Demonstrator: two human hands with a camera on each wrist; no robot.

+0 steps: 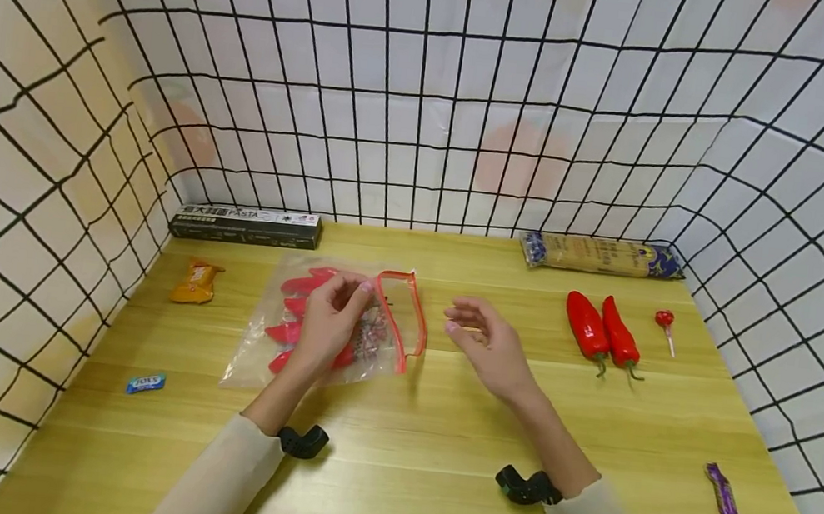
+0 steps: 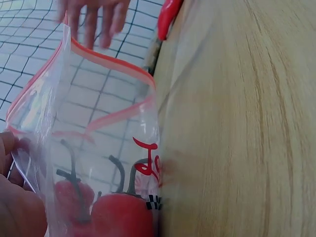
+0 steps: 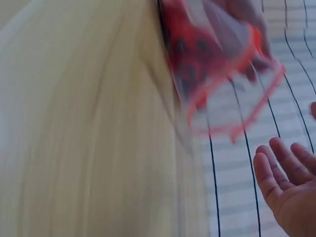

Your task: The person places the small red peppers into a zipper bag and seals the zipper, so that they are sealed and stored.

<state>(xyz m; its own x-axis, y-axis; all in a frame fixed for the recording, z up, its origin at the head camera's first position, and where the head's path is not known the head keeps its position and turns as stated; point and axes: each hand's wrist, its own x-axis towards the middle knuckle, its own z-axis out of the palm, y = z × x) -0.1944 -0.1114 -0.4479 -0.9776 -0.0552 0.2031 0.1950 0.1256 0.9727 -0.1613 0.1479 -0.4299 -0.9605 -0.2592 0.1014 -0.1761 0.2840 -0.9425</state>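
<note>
A clear zip bag (image 1: 247,359) with a red-edged mouth (image 1: 417,316) lies on the left half of the table, several red chili peppers (image 1: 287,334) inside it. My left hand (image 1: 330,315) pinches the bag's upper side near the mouth. In the left wrist view the bag's red rim (image 2: 112,63) gapes apart, and green pepper stems show through the plastic. My right hand (image 1: 494,356) hovers right of the mouth, empty, with loosely bent fingers; the right wrist view shows its fingers (image 3: 281,168) spread. Two red peppers (image 1: 589,326) lie loose farther right.
A black pasta box (image 1: 245,226) and a yellow-blue noodle pack (image 1: 600,256) lie along the back. Sweets lie around: an orange packet (image 1: 196,282), a blue one (image 1: 146,383), a red lollipop (image 1: 665,319) and a purple bar (image 1: 722,499). Black wire mesh (image 1: 431,150) surrounds three sides.
</note>
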